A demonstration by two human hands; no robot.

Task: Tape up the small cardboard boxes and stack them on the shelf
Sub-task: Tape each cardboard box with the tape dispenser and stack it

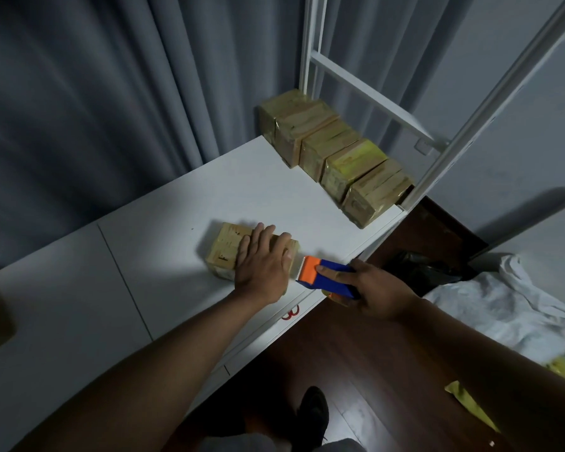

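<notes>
Pressing left hand (pixel 264 260) flat on box (pixel 224 252), right hand (pixel 374 290) gripping tape dispenser (pixel 327 275)

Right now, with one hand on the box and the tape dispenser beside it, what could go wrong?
The dispenser's serrated blade points toward the left hand pressing the cardboard box; a slip could nick the fingers. The box sits near the shelf's front edge, so a hard pull by the right hand might drag it off.

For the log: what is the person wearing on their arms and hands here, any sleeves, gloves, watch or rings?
Nothing shows on either. The left hand and right hand are bare, with no gloves and no rings visible. Both forearms are uncovered right up to the frame's lower edge, so no sleeve comes into view, and neither wrist carries a watch or band.
</notes>
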